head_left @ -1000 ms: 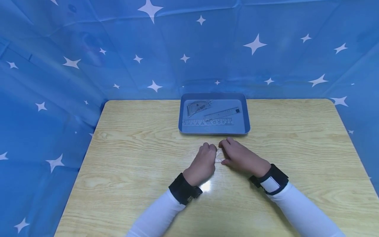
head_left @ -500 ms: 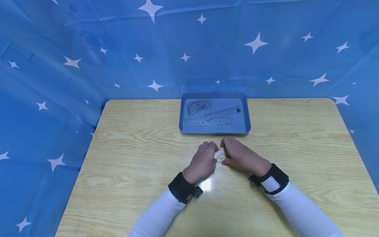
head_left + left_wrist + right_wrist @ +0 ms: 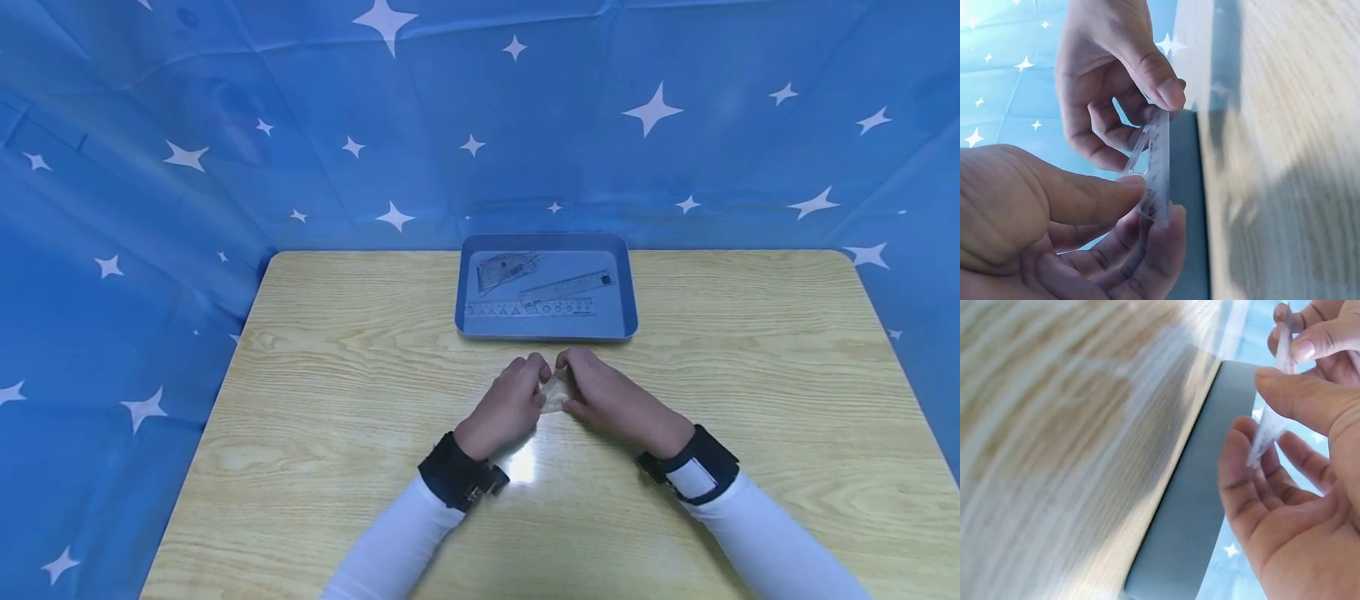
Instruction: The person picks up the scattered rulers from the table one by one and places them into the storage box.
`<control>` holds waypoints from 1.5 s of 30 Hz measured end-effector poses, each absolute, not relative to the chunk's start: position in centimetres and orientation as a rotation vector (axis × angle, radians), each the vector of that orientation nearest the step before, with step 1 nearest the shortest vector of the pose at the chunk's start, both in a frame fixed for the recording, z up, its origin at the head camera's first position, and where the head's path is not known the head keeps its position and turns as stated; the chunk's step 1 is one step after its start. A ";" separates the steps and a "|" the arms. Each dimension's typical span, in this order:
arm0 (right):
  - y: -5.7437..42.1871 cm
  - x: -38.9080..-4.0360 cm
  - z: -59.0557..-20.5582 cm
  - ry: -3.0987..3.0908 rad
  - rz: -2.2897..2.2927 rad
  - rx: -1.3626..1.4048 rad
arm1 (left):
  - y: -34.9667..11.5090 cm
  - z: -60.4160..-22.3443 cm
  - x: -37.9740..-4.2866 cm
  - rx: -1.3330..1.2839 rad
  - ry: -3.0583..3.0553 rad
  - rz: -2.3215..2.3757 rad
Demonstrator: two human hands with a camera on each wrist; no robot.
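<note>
A small clear set square [image 3: 554,392] with printed marks and a cut-out is held between both hands, above the table in front of the tray. My left hand [image 3: 504,410] pinches one end between thumb and fingers. My right hand [image 3: 617,402] grips the other end the same way. In the left wrist view the set square [image 3: 1155,162] stands nearly edge-on, its cut-out partly visible, the left thumb on its near corner. Seen from the right wrist, the set square [image 3: 1272,422] is tilted and thin, its middle covered by the right thumb.
A blue-grey tray [image 3: 546,333] stands at the back middle of the wooden table [image 3: 337,400]. In it lie a clear protractor [image 3: 504,268] and two clear rulers [image 3: 566,287] that overlap. A blue starry cloth [image 3: 420,100] hangs behind the table.
The set square has tilted and its white look has turned clearer. My left hand has shifted slightly left and its fingers have moved on the set square. The right hand has barely moved.
</note>
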State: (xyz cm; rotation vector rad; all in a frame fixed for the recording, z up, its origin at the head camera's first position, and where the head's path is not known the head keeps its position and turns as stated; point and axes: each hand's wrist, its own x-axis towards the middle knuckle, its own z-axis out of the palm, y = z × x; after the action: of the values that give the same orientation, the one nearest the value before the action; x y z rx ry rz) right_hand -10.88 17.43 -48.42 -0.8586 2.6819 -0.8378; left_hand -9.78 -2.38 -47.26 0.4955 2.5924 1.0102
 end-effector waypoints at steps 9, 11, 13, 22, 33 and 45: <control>17.8 -10.9 -47.6 2.690 -0.841 -0.825 | -3.3 -45.9 -9.9 0.551 2.620 1.137; 17.8 -10.9 -47.4 2.706 -0.838 -0.840 | -3.5 -45.6 -9.9 0.539 2.636 1.143; 17.8 -10.9 -47.2 2.730 -0.837 -0.848 | -3.7 -45.3 -10.0 0.540 2.658 1.134; 17.6 -11.5 -46.1 2.888 -0.858 -1.033 | -4.6 -43.9 -10.9 0.549 2.714 1.115; 16.7 -13.2 -44.5 2.973 -0.820 -1.083 | -5.2 -42.6 -12.0 0.538 2.704 1.094; 15.5 -14.9 -44.2 2.977 -0.809 -1.055 | -5.5 -42.5 -14.1 0.666 2.814 0.864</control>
State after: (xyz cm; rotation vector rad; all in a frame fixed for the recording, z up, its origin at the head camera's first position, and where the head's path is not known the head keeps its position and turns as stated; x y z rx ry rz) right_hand -14.87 15.53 -44.16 -1.0547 2.9773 -0.8093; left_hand -14.06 -5.55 -42.49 0.6664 2.8138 0.8640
